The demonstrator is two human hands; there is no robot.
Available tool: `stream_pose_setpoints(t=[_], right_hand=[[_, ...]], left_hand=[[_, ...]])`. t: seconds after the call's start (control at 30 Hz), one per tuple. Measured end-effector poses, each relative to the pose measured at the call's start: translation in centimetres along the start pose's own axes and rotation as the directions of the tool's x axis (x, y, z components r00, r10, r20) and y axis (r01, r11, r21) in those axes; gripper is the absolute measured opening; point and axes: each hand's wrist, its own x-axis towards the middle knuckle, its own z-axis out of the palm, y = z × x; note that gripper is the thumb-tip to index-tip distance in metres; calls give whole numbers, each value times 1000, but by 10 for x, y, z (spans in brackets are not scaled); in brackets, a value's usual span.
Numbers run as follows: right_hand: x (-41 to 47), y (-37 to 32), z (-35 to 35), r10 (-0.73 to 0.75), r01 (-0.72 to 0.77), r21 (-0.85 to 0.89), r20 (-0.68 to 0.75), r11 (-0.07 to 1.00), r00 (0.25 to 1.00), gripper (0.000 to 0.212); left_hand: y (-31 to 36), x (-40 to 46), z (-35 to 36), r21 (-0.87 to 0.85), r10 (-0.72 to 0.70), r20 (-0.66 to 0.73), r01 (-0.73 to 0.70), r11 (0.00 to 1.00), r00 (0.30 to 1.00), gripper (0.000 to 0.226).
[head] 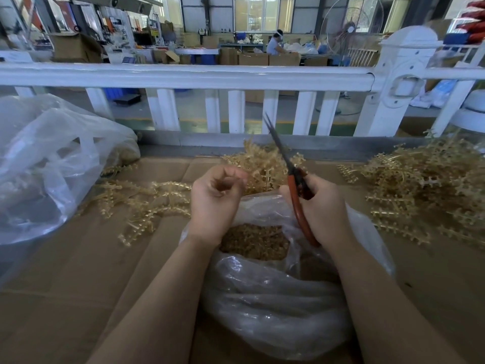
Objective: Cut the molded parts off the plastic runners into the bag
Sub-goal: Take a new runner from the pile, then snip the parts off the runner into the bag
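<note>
Stripped runners (147, 203) lie left on the desk (65, 298); left hand (216, 198) curled, apparently holding nothing; bag (275, 298) below already holds many parts (254, 241); right hand (321, 206) grips scissors (294, 177); a big uncut pile (425, 185) waits right.

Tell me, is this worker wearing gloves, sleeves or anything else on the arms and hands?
No. The left hand and right hand are both bare, with no gloves. Both forearms are uncovered right down to the bottom edge of the picture, so no sleeves show. No watch, bracelet or ring can be seen on either wrist or on the fingers, and nothing is taped or strapped on.
</note>
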Motion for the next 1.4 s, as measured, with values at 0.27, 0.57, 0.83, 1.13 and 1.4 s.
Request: stream_pose_setpoints(t=[0.27, 0.57, 0.83, 1.13, 1.4], right_hand=[[0, -11, -4, 80, -89, 323, 43, 942, 996, 24], [1, -9, -7, 62, -90, 484, 74, 871, 995, 16], [2, -4, -13, -93, 5, 550, 132, 835, 987, 17], [2, -6, -9, -27, -73, 577, 162, 813, 986, 16], [4, 3, -7, 83, -121, 495, 99, 861, 992, 14]], left_hand=[[7, -6, 11, 301, 547, 262, -606, 737, 795, 20], [10, -9, 11, 220, 418, 210, -459, 861, 884, 32], [6, -2, 10, 158, -193, 71, 180, 971, 979, 54], [7, -1, 8, -207, -89, 72, 103, 973, 993, 9], [6, 4, 2, -551, -249, -38, 188, 813, 968, 15]])
